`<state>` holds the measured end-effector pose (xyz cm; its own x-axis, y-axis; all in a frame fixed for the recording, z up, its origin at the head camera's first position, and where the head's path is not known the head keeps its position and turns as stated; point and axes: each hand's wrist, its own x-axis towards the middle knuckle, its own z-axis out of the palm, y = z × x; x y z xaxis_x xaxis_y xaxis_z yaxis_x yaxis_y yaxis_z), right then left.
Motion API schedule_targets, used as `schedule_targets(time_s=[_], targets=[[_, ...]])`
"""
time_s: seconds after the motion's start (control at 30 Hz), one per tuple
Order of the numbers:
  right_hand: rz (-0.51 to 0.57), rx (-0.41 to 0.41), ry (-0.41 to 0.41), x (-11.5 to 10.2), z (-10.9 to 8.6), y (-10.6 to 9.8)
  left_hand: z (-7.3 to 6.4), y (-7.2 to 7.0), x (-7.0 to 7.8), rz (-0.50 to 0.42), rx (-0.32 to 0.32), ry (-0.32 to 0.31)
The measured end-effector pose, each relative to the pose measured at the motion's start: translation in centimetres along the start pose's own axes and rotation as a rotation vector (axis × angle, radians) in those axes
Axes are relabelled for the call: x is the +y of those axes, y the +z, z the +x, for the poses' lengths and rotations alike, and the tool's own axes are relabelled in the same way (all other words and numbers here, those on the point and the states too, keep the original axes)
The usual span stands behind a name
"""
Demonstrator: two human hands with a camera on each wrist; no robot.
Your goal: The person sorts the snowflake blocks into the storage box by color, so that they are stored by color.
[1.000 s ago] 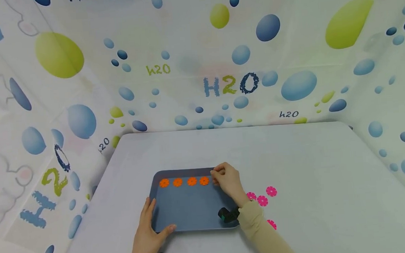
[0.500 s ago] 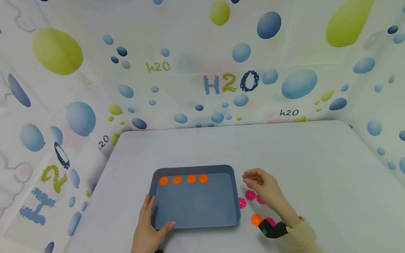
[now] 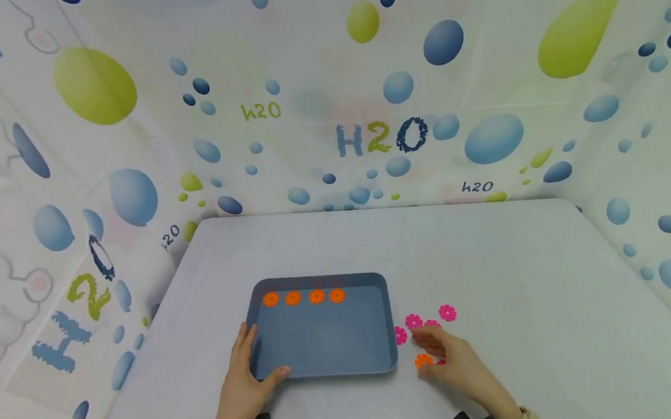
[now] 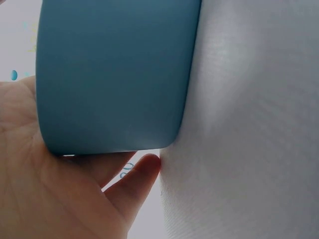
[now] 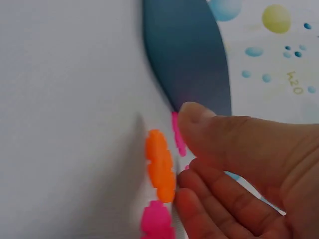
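Observation:
My left hand [image 3: 239, 380] rests at the near left corner of a blue-grey tray [image 3: 324, 342], its straight fingers along the left side and its thumb over the front rim. Inside the tray, a row of orange flower-shaped pieces [image 3: 316, 296] lies along the far edge. To the right of the tray my right hand [image 3: 458, 362] hovers low, thumb and fingers apart, around a loose orange flower piece [image 3: 423, 361]. That piece shows beside the fingertips in the right wrist view, with a pink flower piece [image 5: 157, 221] just nearer.
Several pink flower pieces [image 3: 447, 312] lie on the white table [image 3: 491, 257] right of the tray, some partly hidden by the right hand. A printed cloth with blue and green drops [image 3: 399, 87] hangs behind and at both sides.
My right hand has left the far right corner of the tray, moved right, then come down toward the near flower pieces. The left hand and the row in the tray stay put.

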<state>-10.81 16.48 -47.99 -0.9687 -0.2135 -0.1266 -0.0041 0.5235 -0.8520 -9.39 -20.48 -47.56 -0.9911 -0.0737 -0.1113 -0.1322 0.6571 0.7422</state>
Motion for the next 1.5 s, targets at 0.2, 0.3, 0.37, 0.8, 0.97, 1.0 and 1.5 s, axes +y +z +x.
schedule_targets(time_s=[0.2, 0.3, 0.37, 0.8, 0.97, 1.0, 1.5], targets=[[-0.190, 0.018, -0.058, 0.5, -0.3, 0.6, 0.0, 0.0, -0.1, 0.006, 0.006, 0.001], [-0.227, 0.024, -0.085, 0.4, -0.3, 0.6, 0.0, 0.0, -0.1, 0.004, 0.008, 0.003], [-0.241, 0.014, -0.109, 0.3, -0.3, 0.4, 0.0, 0.1, -0.1, 0.002, 0.009, 0.005], [-0.332, -0.075, -0.155, -0.7, -0.4, -0.3, -0.2, 0.1, -0.1, 0.003, 0.011, 0.026], [-0.332, -0.070, -0.063, -0.9, -0.4, -0.8, -0.1, 0.1, 0.0, 0.000, -0.002, 0.013], [-0.319, -0.078, -0.042, -0.8, -0.5, -1.1, -0.1, 0.0, 0.0, 0.003, -0.004, 0.010], [-0.041, -0.026, -0.040, -3.4, 3.9, -2.6, -0.1, 0.1, -0.1, 0.009, -0.002, 0.007]])
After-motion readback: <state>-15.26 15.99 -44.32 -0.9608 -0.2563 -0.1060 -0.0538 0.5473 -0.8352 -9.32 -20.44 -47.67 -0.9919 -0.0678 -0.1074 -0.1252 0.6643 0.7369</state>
